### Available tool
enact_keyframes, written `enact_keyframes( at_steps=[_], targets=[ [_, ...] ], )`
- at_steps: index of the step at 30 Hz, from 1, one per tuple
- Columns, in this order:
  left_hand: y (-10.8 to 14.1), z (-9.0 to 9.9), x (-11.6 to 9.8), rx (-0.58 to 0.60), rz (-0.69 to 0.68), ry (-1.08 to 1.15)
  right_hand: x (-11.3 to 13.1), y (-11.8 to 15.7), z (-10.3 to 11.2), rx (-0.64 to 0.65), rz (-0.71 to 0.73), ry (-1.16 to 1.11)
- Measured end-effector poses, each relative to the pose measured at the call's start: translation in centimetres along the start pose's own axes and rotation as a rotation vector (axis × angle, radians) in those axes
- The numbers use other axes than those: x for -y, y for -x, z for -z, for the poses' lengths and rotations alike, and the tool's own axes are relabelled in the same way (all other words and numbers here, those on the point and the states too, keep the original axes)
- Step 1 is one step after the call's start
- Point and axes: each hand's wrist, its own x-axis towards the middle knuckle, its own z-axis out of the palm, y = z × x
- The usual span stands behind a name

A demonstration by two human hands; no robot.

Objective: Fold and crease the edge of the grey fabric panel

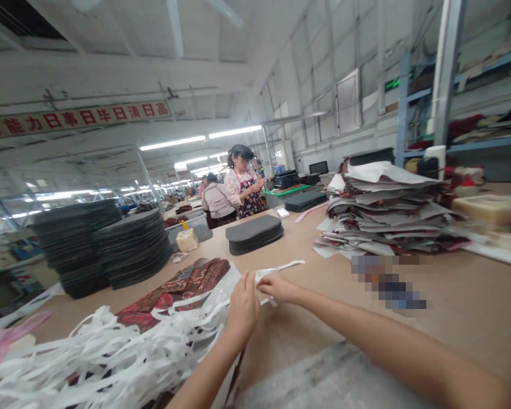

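My left hand [243, 305] and my right hand [279, 287] meet over the table. Between them is a narrow white fabric strip [288, 266], its free end reaching to the right. My right hand's thumb and fingers pinch it. The left hand's fingers are bent and pressed together on the same strip, their tips partly hidden. Just left of the hands lies red and brown patterned fabric [174, 291] with white backing beneath. A tangled heap of white strips [123, 358] covers the front left.
A dark pad stack [254, 233] sits ahead; taller dark stacks [130, 247] rise at left. A beige block [187, 241] stands between. Layered fabric and paper [378, 210] pile up on the right of the brown table [464, 307]. A person in a floral apron [247, 193] stands beyond.
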Motion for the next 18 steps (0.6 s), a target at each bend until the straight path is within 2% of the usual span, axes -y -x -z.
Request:
enact_keyframes(
  at_steps=[3, 6, 9, 13, 16, 18],
  targets=[
    [-2.6, -1.8, 0.7, 0.06, 0.056, -0.016, 0.1, 1.6, 2.1, -0.113, -0.082, -0.193],
    [-4.1, -2.5, 0.9, 0.186, 0.085, -0.029, 0.1, 4.2, 5.5, -0.211, -0.123, -0.395],
    [-5.2, -2.3, 1.9, 0.253, 0.192, -0.083, -0.8, 6.8, 9.4, -0.457, -0.163, -0.588],
    [-6.7, -1.4, 4.9, 0.292, 0.376, -0.188, -2.7, 9.7, 14.0, -0.808, -0.156, -0.797],
    [-7.5, -0.9, 6.9, 0.338, 0.468, -0.253, -3.4, 11.0, 16.5, -0.998, -0.106, -0.896],
    [-7.7, -0.7, 7.7, 0.374, 0.488, -0.276, -3.4, 11.5, 17.7, -1.077, -0.069, -0.941]
  ],
)
